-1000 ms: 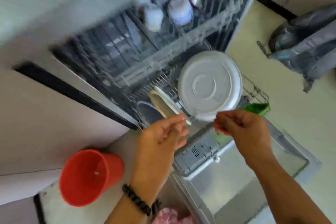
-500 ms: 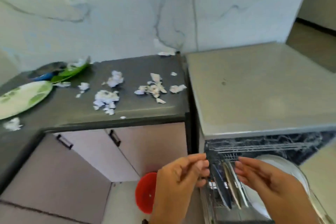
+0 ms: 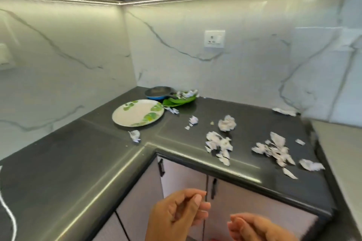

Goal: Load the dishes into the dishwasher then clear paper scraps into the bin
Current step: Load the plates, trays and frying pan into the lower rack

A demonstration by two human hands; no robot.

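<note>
Both hands are low in front of the cabinets, empty: the left hand (image 3: 177, 214) has its fingers loosely curled, the right hand (image 3: 254, 228) is half open with nothing in it. On the dark countertop (image 3: 68, 162) a leaf-pattern plate (image 3: 138, 112) lies flat near the corner. Behind it stand a blue pan (image 3: 159, 93) and a green plate (image 3: 179, 100) with paper on it. Paper scraps (image 3: 219, 144) lie scattered on the right part, some near the front edge. A wall socket (image 3: 214, 38) is above.
</note>
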